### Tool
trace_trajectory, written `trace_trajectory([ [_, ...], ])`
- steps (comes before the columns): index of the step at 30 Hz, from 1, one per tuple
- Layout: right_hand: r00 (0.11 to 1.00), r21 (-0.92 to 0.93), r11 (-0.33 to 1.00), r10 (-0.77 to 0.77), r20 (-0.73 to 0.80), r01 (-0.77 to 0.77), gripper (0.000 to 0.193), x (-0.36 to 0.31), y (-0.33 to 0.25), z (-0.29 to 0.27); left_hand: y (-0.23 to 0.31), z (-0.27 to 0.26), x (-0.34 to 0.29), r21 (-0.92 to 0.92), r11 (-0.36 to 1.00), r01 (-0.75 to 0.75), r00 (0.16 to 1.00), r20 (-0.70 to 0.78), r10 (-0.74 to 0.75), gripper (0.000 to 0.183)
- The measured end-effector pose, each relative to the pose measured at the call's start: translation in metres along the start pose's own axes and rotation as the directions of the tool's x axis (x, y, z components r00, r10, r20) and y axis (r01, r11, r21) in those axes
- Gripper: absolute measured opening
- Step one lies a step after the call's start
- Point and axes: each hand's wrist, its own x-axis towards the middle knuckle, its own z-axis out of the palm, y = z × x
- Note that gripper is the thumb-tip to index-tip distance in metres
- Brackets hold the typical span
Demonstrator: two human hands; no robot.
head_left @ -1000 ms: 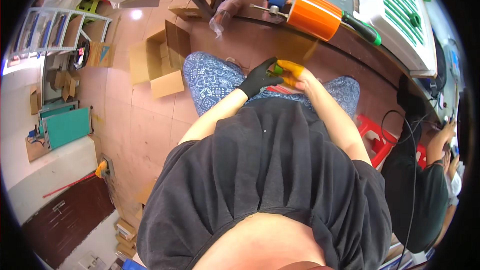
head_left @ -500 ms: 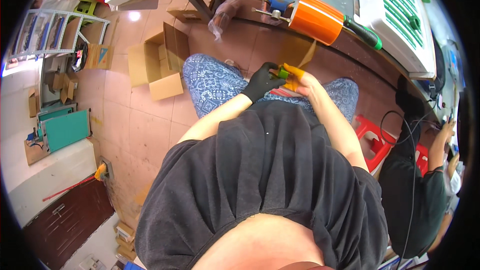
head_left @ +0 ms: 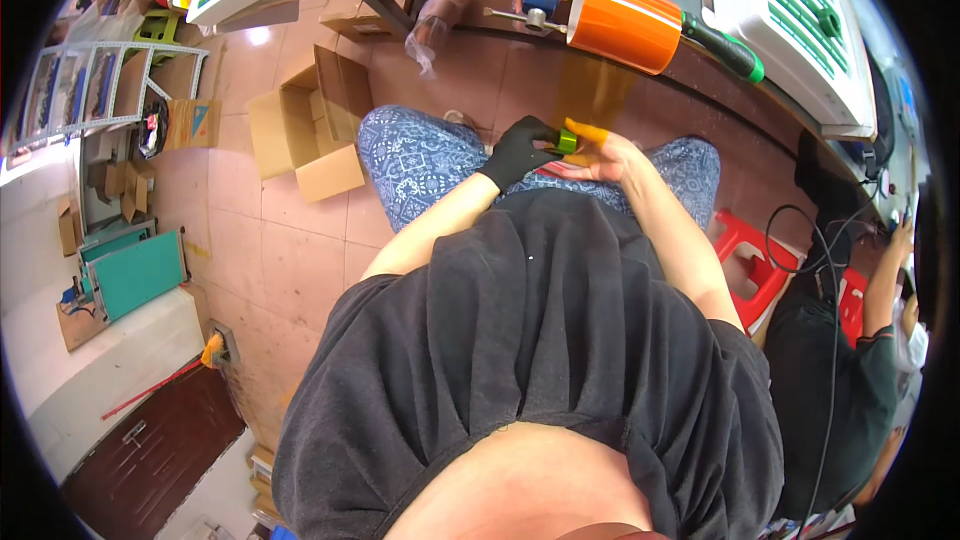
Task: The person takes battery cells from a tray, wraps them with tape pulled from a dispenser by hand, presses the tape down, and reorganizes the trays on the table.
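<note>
I note a small green block-shaped part [head_left: 566, 141], held over the lap just above the blue patterned trousers [head_left: 410, 162], between the two hands. The left hand [head_left: 518, 150], in a black glove, closes its fingers onto the near side of the part in a pinch. The right hand [head_left: 610, 155] is bare, with orange covers on the fingertips [head_left: 588, 130]; those tips press onto the top and far side of the part. Both hands touch it and each other.

Risk, as I judge it: the part is small and gripped only at the fingertips, in mid-air over the knees. A slip of the smooth finger covers could drop it between the legs to the pinkish tiled floor [head_left: 290, 260], where it may roll toward the open brown cardboard boxes [head_left: 300, 130]. The wide roll of orange film [head_left: 622, 22] on the dark workbench edge [head_left: 790, 105] sits well apart from the hands, and I see nothing bracing them.

Hard to make out: I cannot tell the part's true shape or whether anything is stuck to it; the fingers cover most of it. A reddish strip under the hands is unclear. The black shirt [head_left: 540, 340] hides the lap below the wrists. A neighbouring person's arm [head_left: 885, 270] is cut by the right rim, beside a red plastic stool [head_left: 745, 255].
</note>
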Motion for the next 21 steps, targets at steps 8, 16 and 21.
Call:
trace_trajectory([
  [8, 0.997, 0.019, 0.997, 0.071, -0.018, -0.071, 0.042, -0.001, 0.003, -0.005, 0.011, -0.004, 0.001, -0.040, 0.997, -0.063, 0.994, 0.090, 0.066, 0.045],
  [16, 0.990, 0.072, 0.997, -0.042, 0.132, 0.033, 0.052, -0.033, 0.008, 0.001, -0.001, 0.005, 0.005, 0.001, 0.998, 0.065, 0.998, -0.024, -0.065, 0.055],
  [21, 0.926, -0.184, 0.918, -0.313, 0.210, 0.351, 0.057, -0.060, 0.021, 0.002, 0.004, 0.004, 0.002, -0.016, 0.991, 0.132, 0.991, -0.017, -0.133, 0.054],
])
